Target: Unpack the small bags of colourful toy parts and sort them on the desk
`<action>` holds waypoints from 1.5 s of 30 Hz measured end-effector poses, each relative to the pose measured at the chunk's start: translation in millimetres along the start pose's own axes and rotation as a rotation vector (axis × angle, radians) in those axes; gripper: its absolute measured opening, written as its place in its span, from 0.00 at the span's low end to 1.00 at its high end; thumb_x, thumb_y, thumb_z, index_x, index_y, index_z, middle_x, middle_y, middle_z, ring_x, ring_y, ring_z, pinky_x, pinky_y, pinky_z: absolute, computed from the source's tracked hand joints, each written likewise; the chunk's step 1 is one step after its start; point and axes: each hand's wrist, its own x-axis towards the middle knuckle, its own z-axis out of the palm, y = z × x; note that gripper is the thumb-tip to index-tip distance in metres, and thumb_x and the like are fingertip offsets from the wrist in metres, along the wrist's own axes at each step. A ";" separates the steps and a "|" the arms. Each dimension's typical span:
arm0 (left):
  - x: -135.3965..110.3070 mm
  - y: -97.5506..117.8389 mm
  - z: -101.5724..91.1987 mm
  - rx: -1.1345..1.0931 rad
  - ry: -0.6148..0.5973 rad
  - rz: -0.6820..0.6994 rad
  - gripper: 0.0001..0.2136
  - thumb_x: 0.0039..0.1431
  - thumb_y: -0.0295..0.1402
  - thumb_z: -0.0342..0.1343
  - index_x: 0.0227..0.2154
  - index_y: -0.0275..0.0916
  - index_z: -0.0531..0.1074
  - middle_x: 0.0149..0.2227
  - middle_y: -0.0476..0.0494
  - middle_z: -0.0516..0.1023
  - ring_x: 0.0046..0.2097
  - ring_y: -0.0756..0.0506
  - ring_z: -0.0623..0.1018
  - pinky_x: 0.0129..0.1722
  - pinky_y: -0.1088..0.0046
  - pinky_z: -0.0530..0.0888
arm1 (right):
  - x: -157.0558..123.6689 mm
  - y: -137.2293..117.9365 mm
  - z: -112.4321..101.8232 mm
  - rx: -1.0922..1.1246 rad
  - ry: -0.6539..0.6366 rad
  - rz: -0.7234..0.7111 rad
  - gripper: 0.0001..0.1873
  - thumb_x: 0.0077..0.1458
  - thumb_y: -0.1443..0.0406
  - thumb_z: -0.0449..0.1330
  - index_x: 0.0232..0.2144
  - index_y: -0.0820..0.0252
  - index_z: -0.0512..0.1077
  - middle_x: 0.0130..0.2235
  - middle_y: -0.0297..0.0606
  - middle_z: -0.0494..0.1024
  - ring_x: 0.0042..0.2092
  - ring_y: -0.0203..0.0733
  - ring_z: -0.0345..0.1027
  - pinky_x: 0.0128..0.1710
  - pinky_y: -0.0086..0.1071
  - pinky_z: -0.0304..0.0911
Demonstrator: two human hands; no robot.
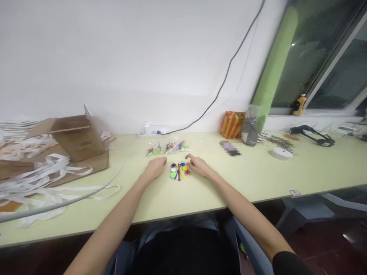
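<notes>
A small cluster of coloured round pieces and thin coloured sticks [179,171] lies on the pale yellow table [258,179] between my hands. My left hand [156,167] rests just left of the cluster with its fingers curled loosely, nothing visible in them. My right hand [197,165] rests just right of it, fingers slightly spread, fingertips touching or almost touching the nearest pieces. Behind the cluster lie clear packets of more coloured pieces [168,148].
An open cardboard box [76,137] and a heap of white strips [40,179] fill the left. A power strip [150,133] with a grey cable sits at the wall. A striped bag [231,124], a plastic-wrapped jar [250,130], a white roll [281,153] and black item [314,134] lie right.
</notes>
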 end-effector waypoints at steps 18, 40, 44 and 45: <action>0.6 0.6 1.3 -0.021 -0.007 0.082 0.10 0.55 0.21 0.46 0.31 0.40 0.68 0.33 0.43 0.75 0.35 0.43 0.74 0.33 0.70 0.60 | 1.5 -1.4 3.6 -0.065 0.012 0.016 0.20 0.64 0.67 0.49 0.57 0.56 0.62 0.31 0.36 0.73 0.36 0.43 0.65 0.36 0.29 0.52; -3.8 4.7 -4.0 -0.065 -0.015 0.127 0.11 0.54 0.21 0.45 0.31 0.41 0.69 0.32 0.44 0.76 0.35 0.43 0.73 0.33 0.70 0.61 | 2.7 -1.1 6.1 0.020 0.064 -0.004 0.17 0.63 0.70 0.48 0.51 0.56 0.67 0.34 0.35 0.76 0.36 0.40 0.67 0.36 0.29 0.53; -3.9 4.6 -3.5 -0.059 -0.016 0.125 0.11 0.53 0.21 0.45 0.31 0.41 0.69 0.32 0.43 0.76 0.35 0.43 0.74 0.33 0.70 0.60 | 6.0 3.5 11.5 0.016 0.103 0.018 0.16 0.62 0.71 0.48 0.49 0.57 0.69 0.37 0.36 0.76 0.38 0.40 0.67 0.37 0.30 0.55; -4.0 4.8 -3.7 -0.058 -0.015 0.125 0.11 0.53 0.21 0.45 0.31 0.41 0.69 0.32 0.43 0.76 0.35 0.43 0.74 0.33 0.69 0.60 | 7.6 5.8 13.0 0.008 0.120 0.026 0.17 0.62 0.72 0.48 0.49 0.57 0.69 0.39 0.37 0.77 0.39 0.41 0.68 0.38 0.30 0.56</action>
